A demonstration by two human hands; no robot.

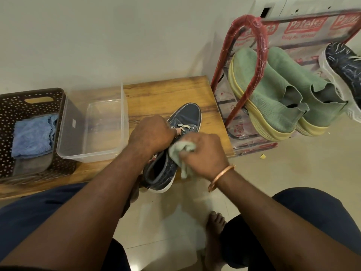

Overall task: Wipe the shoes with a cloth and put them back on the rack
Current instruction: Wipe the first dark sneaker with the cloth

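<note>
Floor (293,173) of pale tile is taking up the near and right part of the view, lying open between the knees and in front of the rack (247,18). Wooden bench (166,92) is standing against the wall, its right edge just beside the rack, a red frame wrapped in plastic. Brown perforated basket (11,106) is sitting at the bench's left end, with the clear tub (91,156) just beside it; bare wood is showing from the tub to the bench's right edge. Green shoes (273,90), a pair, are leaning toe-up on the rack, with a dark patterned shoe (343,69) to their right, cut off at the side of the view. Denim shoe (187,114) is lying on the bench toe toward the wall, heel reaching past the front edge. Left hand (152,133) is gripping it over the laces, fingers curled down. Right hand (203,153) is pressing a green cloth (179,151) against the shoe's collar, fingers bunched tight round the cloth. Blue cloth (33,135) is lying folded in the basket. Bangle (220,177) is circling the right wrist. Yellow scrap (262,156) is lying on the floor near the rack's foot.
</note>
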